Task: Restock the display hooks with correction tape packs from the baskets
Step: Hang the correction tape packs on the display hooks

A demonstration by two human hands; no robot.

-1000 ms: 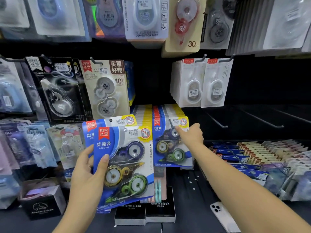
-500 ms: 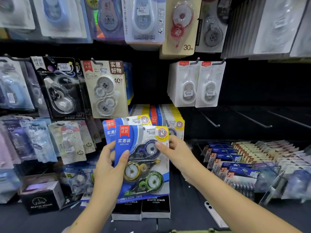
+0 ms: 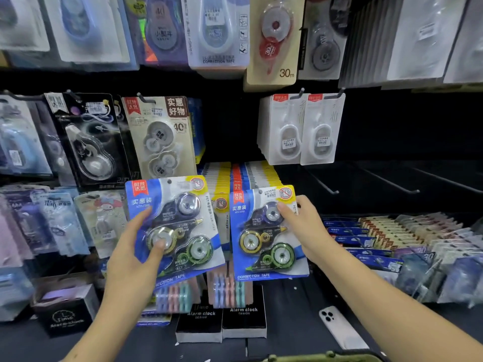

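The left hand [image 3: 130, 259] holds one correction tape pack [image 3: 173, 228] with its fingers [image 3: 159, 246] spread on the front; the right hand [image 3: 304, 228] holds a second pack [image 3: 266, 233] just right of the first. Behind and between both sets of fingers hangs a row of like packs on hooks [image 3: 235, 176]. Above the left fingers hangs a two-reel pack [image 3: 162, 137]; above the right fingers hang twin card packs [image 3: 300, 129]. Right of the right fingers jut bare hooks [image 3: 386, 178], with trays of packs [image 3: 392, 239] below them. Below both hands, two alarm clock boxes [image 3: 222, 322] stand side by side on the shelf, a phone [image 3: 339, 327] to their right.
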